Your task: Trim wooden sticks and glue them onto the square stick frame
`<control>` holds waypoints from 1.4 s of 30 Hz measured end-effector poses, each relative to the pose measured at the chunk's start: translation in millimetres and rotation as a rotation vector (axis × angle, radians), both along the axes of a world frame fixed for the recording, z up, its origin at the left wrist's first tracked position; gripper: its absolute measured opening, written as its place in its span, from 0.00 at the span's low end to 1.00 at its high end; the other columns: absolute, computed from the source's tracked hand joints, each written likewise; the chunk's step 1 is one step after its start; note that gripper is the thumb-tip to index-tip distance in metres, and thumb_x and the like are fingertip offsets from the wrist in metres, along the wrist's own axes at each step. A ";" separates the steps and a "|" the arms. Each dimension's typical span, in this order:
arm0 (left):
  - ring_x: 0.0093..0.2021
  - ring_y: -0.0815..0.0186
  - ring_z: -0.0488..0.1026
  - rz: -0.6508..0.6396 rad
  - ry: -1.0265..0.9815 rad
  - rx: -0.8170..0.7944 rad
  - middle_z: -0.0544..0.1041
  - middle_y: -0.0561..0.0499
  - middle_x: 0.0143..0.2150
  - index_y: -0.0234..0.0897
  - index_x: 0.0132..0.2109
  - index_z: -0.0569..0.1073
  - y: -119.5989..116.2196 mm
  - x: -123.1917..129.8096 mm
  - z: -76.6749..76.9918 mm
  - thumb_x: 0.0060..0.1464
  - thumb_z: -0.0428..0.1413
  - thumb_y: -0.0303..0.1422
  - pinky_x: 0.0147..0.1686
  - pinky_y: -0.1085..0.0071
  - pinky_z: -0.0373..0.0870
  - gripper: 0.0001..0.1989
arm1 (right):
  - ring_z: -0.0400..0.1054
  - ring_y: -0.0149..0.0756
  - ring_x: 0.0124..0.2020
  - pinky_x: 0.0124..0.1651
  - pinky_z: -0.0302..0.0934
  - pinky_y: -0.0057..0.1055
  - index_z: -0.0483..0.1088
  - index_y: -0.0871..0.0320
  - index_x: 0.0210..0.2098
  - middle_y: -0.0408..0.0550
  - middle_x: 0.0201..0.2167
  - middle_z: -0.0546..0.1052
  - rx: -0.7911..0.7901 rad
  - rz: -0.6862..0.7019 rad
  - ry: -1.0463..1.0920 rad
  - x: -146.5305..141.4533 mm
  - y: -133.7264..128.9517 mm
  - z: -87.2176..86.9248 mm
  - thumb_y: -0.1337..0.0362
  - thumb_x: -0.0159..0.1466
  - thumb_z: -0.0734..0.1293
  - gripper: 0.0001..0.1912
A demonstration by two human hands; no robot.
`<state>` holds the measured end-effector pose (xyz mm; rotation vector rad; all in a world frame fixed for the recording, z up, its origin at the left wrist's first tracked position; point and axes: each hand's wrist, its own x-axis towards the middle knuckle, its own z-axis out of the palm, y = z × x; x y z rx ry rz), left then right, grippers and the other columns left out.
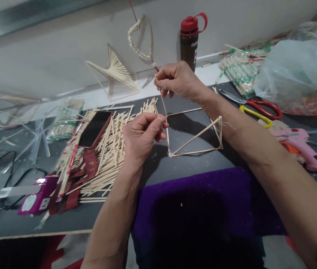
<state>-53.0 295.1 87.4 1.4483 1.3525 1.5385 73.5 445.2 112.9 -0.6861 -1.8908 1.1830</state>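
Note:
My right hand (177, 80) pinches the upper end of a thin wooden stick (162, 100) that slants down toward the far-left corner of a stick frame. Just below it, my left hand (143, 134) is closed, thumb and fingertips pressed on a stick at that same corner; its fingers hide part of the joint. The wooden stick frame (197, 152) rests on the dark tabletop, with a slanted stick rising to a short upright corner at the right. My right forearm covers part of its far side. Thin glue strings trail from the upright corner.
Loose sticks (116, 149) lie piled at left, beside a phone (95, 129) and a purple device (39, 196). At right are scissors (255, 106), a pink glue gun (301, 144) and a plastic bag (295, 74). A bottle (188, 45) and a finished-looking stick model (116, 73) stand behind.

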 end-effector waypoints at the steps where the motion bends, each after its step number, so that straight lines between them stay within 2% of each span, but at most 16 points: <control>1: 0.17 0.75 0.71 -0.002 -0.002 -0.001 0.79 0.52 0.26 0.37 0.32 0.77 0.5 0.2 0.0 0.53 0.62 0.37 0.15 0.80 0.66 0.08 | 0.69 0.25 0.24 0.24 0.60 0.20 0.69 0.58 0.28 0.39 0.22 0.73 0.004 0.001 0.000 0.0 0.0 0.0 0.71 0.60 0.67 0.05; 7: 0.17 0.75 0.71 -0.021 -0.018 -0.025 0.79 0.52 0.26 0.37 0.32 0.77 5.2 0.6 1.2 0.52 0.62 0.36 0.14 0.80 0.66 0.07 | 0.68 0.24 0.23 0.24 0.60 0.20 0.71 0.60 0.28 0.39 0.20 0.73 0.067 0.019 0.013 1.9 0.4 -0.5 0.72 0.59 0.66 0.05; 13: 0.17 0.75 0.71 -0.027 -0.013 -0.009 0.78 0.54 0.26 0.41 0.41 0.78 15.2 -2.0 -3.3 0.53 0.62 0.34 0.15 0.80 0.67 0.08 | 0.69 0.25 0.24 0.23 0.61 0.20 0.71 0.60 0.28 0.39 0.20 0.73 0.067 0.019 0.022 3.7 1.7 -2.6 0.73 0.59 0.66 0.05; 21: 0.17 0.75 0.70 -0.014 0.036 -0.010 0.78 0.54 0.26 0.42 0.41 0.78 18.4 1.7 -2.8 0.54 0.61 0.33 0.15 0.79 0.67 0.06 | 0.69 0.27 0.23 0.22 0.61 0.21 0.70 0.59 0.25 0.39 0.19 0.72 0.085 0.031 0.042 3.2 1.8 -1.8 0.74 0.58 0.67 0.07; 29: 0.16 0.75 0.70 -0.013 0.022 -0.042 0.77 0.54 0.25 0.41 0.40 0.78 20.2 4.7 -1.3 0.53 0.61 0.33 0.15 0.80 0.67 0.06 | 0.69 0.26 0.24 0.23 0.62 0.19 0.71 0.58 0.26 0.40 0.19 0.73 0.013 0.035 0.015 4.9 -1.1 -0.2 0.72 0.58 0.70 0.06; 42: 0.16 0.76 0.69 -0.002 0.040 -0.059 0.78 0.55 0.25 0.40 0.43 0.78 29.5 2.3 -4.9 0.54 0.61 0.34 0.15 0.80 0.67 0.08 | 0.69 0.26 0.23 0.23 0.62 0.20 0.72 0.59 0.26 0.39 0.19 0.73 0.060 0.051 -0.002 8.0 -4.2 1.7 0.73 0.58 0.68 0.06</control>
